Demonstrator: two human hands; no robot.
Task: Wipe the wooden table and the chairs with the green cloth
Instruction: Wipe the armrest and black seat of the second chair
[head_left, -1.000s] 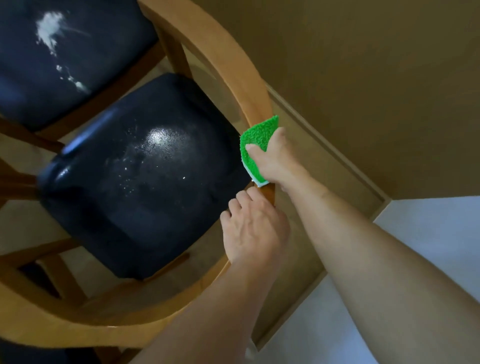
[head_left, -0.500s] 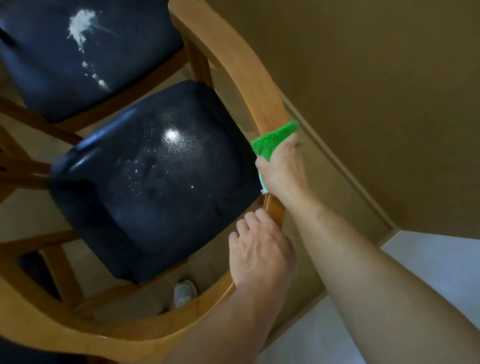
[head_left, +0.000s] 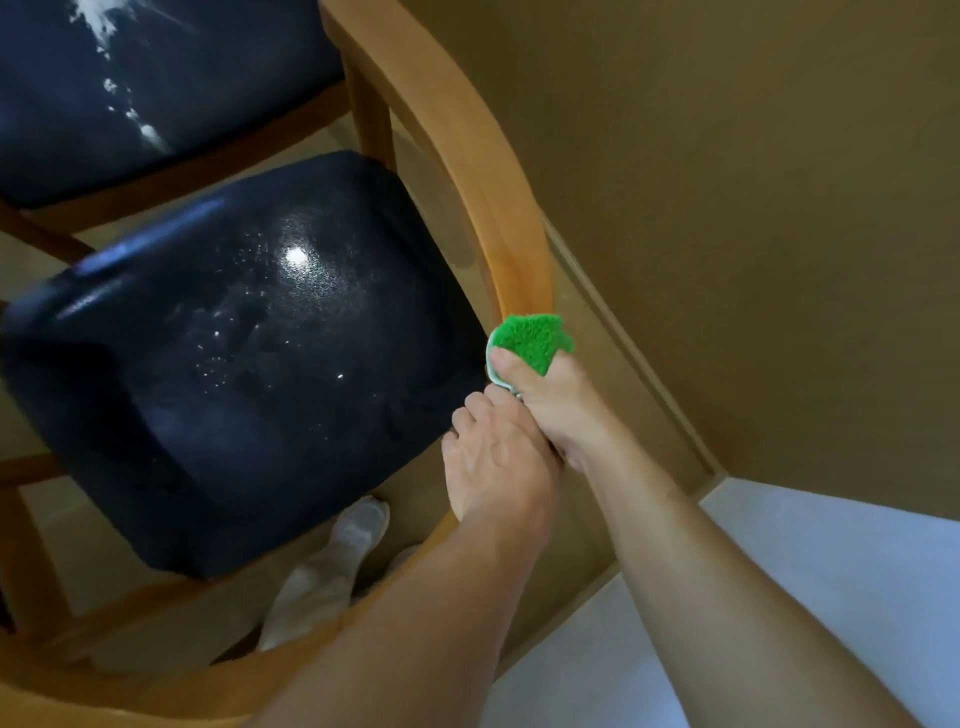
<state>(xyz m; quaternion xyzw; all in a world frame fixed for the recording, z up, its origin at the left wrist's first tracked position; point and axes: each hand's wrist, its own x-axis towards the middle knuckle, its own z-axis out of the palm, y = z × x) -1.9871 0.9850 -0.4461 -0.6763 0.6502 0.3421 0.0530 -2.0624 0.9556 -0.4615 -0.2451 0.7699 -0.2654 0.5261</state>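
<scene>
I observe the right hand clamped on the green cloth, thumb across the cloth's near face, pressing it against the curved wooden armrest of the near chair. The cloth sits at the fingertip end of that hand and wraps over the rail; a pale edge of it shows beside the thumb. The bare rail runs on beyond the cloth, away from me.

The left hand sits just behind and beside the right one, touching it, with fingers curled over the same armrest. It grips the rail and nothing else.

To the left of both hands lies the dark padded seat, its surface glossy with fine pale specks and one bright glare spot. Beyond it a second dark seat carries white smears. Below the left wrist a foot in a white sock rests on the floor under the chair frame. To the right of the hands is a tan wall with a baseboard.
</scene>
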